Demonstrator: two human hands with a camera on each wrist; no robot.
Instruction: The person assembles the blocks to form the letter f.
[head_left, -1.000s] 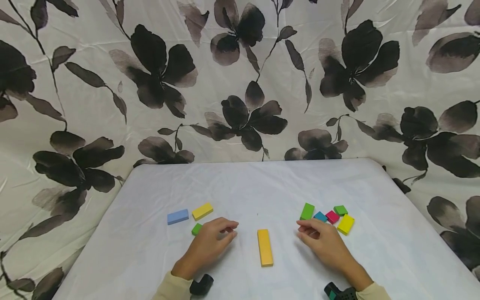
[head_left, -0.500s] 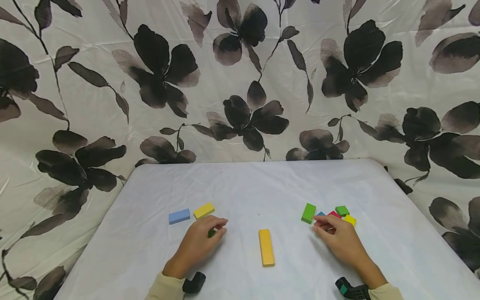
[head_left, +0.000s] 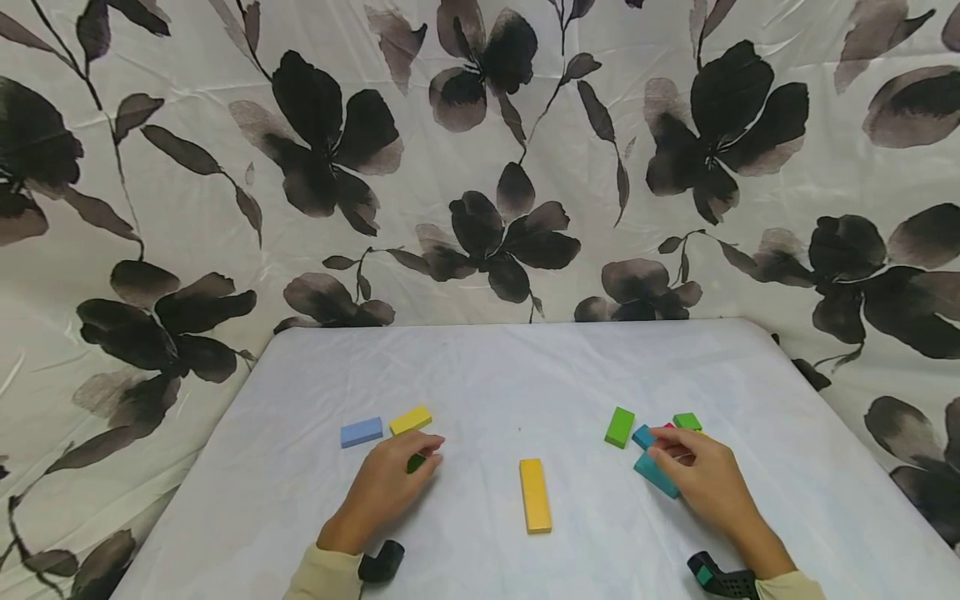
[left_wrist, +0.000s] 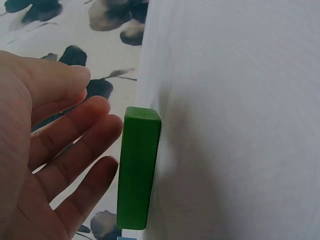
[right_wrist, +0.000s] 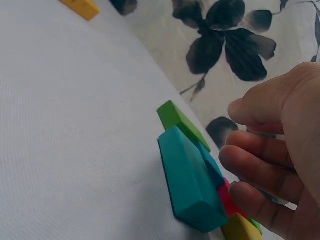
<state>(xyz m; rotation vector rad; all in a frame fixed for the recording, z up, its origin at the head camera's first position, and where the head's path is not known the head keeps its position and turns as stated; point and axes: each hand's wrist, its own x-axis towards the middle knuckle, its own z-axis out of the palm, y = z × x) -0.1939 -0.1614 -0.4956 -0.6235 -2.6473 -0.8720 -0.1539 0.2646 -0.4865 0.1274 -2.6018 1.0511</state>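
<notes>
My left hand [head_left: 386, 477] hovers over the left side of the white table, fingers loosely bent and thumb apart. Close to its fingertips stands a green block [left_wrist: 139, 170]; in the head view the hand covers most of it. On the right, my right hand [head_left: 708, 477] hangs over a cluster of blocks and holds nothing. Nearest to it is a teal block [right_wrist: 187, 175], lying by a smaller blue block [head_left: 643, 437]. A red block [right_wrist: 230, 198] and a yellow block [right_wrist: 241, 228] are partly hidden behind the fingers.
Alone in the middle lies a long orange-yellow block [head_left: 536, 497]. A light blue block [head_left: 362, 432] and a yellow block [head_left: 410, 419] lie beyond my left hand. Two green blocks, one at the left [head_left: 619, 427] of the right cluster, lie beyond my right hand. A floral cloth [head_left: 480, 150] hangs behind.
Both hands have moved outward, the left to the left and the right to the right. The teal block beside the right hand has come into sight. The blocks appear to stay where they were.
</notes>
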